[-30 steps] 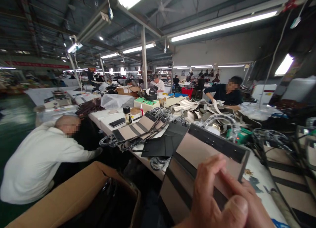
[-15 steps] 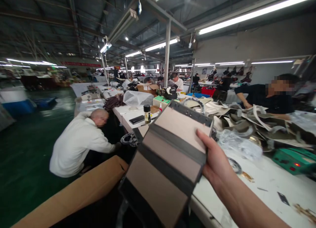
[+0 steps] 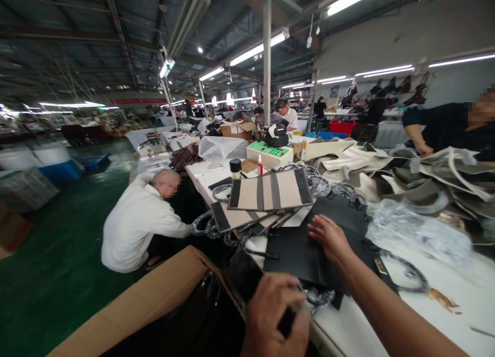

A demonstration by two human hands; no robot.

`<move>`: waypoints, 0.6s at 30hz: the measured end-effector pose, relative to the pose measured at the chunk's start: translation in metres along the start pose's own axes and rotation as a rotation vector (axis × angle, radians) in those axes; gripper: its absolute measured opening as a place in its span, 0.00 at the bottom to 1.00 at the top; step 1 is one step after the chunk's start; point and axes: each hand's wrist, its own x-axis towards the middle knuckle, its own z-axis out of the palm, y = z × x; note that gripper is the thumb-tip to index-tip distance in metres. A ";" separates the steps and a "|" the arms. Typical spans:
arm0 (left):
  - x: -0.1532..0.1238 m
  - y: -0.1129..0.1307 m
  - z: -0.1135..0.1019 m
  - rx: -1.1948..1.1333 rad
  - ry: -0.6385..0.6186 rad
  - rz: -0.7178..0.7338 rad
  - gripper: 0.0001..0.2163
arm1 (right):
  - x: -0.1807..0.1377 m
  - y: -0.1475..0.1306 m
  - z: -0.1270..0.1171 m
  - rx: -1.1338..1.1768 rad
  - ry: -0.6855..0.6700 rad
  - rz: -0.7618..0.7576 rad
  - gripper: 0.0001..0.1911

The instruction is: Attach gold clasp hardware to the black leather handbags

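Observation:
My right hand (image 3: 329, 238) is over a black bag piece (image 3: 297, 254) lying flat on the white table, fingers stretched out and holding nothing. I cannot tell whether its fingertips touch the piece. Lower down, my left hand (image 3: 273, 313) is raised near the table edge beside the carton, fingers loosely bent and apart, with nothing visible in them. Past both hands, a black-edged panel with beige sections (image 3: 247, 193) rests on a pile of similar panels (image 3: 235, 217). Plastic-wrapped handles (image 3: 203, 225) stick out around the pile.
An open cardboard carton (image 3: 154, 300) with dark contents stands at lower left. Crumpled clear plastic (image 3: 417, 233) and curved grey-beige pieces (image 3: 436, 184) cover the table's right. A person in white (image 3: 135, 225) crouches left; another in dark clothing (image 3: 444, 125) works at right.
The beige-sectioned panel has left my right hand and lies on the pile. That hand has opened over the black piece. My left hand has come into view, and the view has turned slightly left.

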 end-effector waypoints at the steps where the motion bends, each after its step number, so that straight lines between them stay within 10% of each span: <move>1: 0.010 -0.012 -0.005 0.117 0.051 -0.022 0.10 | -0.003 0.004 -0.012 -0.004 -0.004 0.010 0.19; 11: 0.115 -0.177 -0.103 0.752 0.290 -0.497 0.23 | 0.036 0.002 0.011 0.059 -0.068 0.162 0.18; 18: 0.142 -0.227 -0.138 0.743 0.224 -0.881 0.28 | 0.061 0.017 0.039 0.070 0.063 0.068 0.24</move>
